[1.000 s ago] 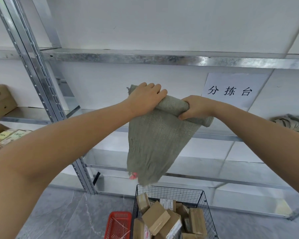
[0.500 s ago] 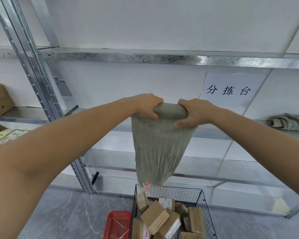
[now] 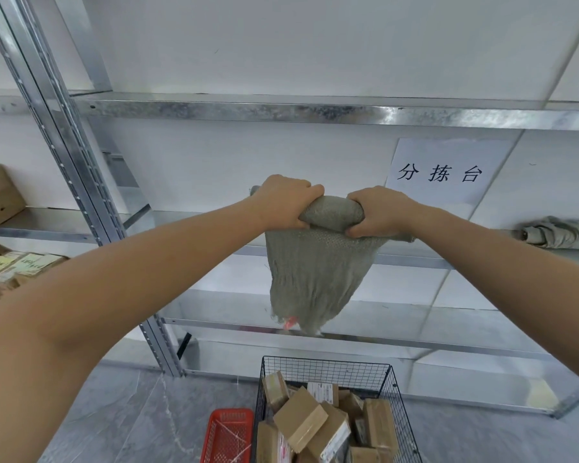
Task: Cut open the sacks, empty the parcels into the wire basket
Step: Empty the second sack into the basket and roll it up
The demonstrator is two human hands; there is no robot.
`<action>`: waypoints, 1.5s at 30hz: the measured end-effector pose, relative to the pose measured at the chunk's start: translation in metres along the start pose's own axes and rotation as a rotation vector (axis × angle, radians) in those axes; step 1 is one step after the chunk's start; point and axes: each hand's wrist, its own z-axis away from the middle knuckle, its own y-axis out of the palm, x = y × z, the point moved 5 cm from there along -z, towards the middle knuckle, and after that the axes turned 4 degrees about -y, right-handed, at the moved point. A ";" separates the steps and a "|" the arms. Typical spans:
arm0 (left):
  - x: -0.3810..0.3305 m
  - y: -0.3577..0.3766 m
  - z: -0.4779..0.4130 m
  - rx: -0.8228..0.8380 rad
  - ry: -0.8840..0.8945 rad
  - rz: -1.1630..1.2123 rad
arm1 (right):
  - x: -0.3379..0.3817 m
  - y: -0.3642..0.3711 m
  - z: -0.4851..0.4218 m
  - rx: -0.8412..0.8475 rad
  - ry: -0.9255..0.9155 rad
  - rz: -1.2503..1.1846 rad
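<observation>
both hands, left hand (image 3: 286,203) and right hand (image 3: 378,212), have a tight grip on the limp grey sack (image 3: 315,272) held above the wire basket (image 3: 386,379), which already holds plenty of parcels (image 3: 300,417), so this sack looks emptied

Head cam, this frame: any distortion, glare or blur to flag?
Head view: wide-angle distortion slants the shelf upright; patchy glare on the shelf beam; lighting soft, shadows faint; sack, left hand, right hand and sign all sharp.
</observation>
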 end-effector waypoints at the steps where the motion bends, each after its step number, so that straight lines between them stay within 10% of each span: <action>1: 0.000 0.001 -0.001 0.048 -0.002 0.033 | 0.002 -0.003 0.002 -0.039 -0.005 0.076; 8: 0.004 0.000 -0.003 0.375 -0.044 0.471 | 0.005 -0.005 0.009 -0.199 -0.050 0.287; 23: -0.011 -0.003 0.004 -0.180 0.099 0.060 | -0.008 0.014 0.018 0.348 0.111 -0.527; 30: -0.015 0.004 0.007 -0.324 0.219 0.033 | -0.009 0.007 0.016 0.340 0.124 -0.294; 38: -0.008 0.009 -0.003 0.463 -0.021 0.572 | -0.007 0.004 0.020 0.123 -0.006 -0.091; 45: -0.005 0.008 -0.006 0.270 -0.050 0.397 | -0.004 0.001 0.020 -0.051 -0.025 0.119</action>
